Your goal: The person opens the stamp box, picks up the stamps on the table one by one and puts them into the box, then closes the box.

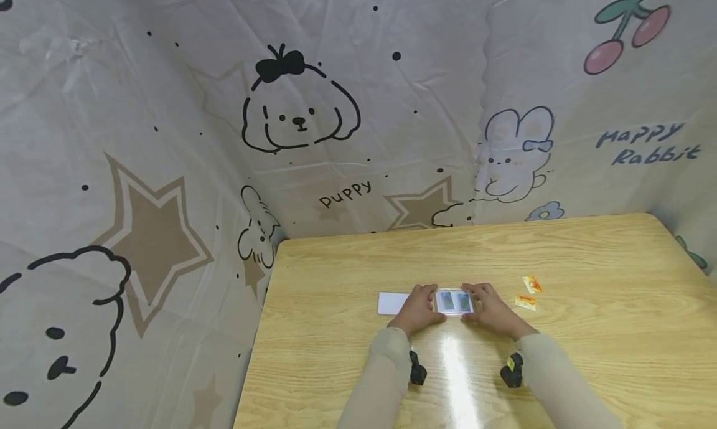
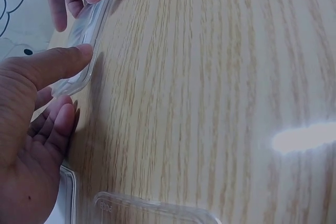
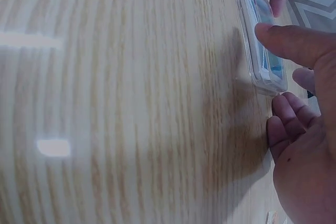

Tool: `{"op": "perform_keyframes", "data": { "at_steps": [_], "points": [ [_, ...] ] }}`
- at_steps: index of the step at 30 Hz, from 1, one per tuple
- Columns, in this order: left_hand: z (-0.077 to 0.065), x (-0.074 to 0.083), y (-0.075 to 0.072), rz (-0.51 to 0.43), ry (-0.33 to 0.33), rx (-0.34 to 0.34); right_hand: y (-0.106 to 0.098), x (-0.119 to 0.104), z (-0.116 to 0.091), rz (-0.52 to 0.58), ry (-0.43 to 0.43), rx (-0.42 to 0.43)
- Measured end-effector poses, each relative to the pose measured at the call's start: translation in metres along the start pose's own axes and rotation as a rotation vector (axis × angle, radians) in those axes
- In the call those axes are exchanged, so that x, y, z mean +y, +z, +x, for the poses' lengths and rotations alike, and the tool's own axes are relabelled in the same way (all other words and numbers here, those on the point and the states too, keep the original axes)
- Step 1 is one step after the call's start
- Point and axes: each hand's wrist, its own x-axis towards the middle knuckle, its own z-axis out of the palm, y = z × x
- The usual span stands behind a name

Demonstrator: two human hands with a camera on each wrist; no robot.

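Observation:
A clear plastic case (image 1: 454, 302) with two small blue-green pictures in it is held low over the table between both hands. My left hand (image 1: 419, 309) grips its left end, the thumb on the near edge and fingers at the far side. At the right end, my right hand (image 1: 493, 309) holds it the same way. The right wrist view shows the case (image 3: 252, 35) tilted, its edge close to the wood. Partly covered by the left hand is a flat white rectangular piece (image 1: 391, 303).
Two small orange-and-white cards (image 1: 532, 284) lie right of the right hand. A clear plastic piece with a rounded rim (image 2: 152, 201) lies near the left wrist. The wooden table (image 1: 325, 367) meets a printed cloth (image 1: 358, 186) at its back and left.

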Motion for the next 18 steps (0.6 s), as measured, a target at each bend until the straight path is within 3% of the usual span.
{"op": "perform_keyframes", "data": {
  "at_steps": [9,18],
  "points": [
    [-0.007,0.001,-0.003,-0.064,-0.015,-0.015,0.001,0.005,-0.008,0.075,0.023,-0.004],
    [-0.019,0.003,-0.013,-0.142,0.002,-0.022,-0.001,0.005,-0.024,0.09,-0.067,0.084]
  ]
}}
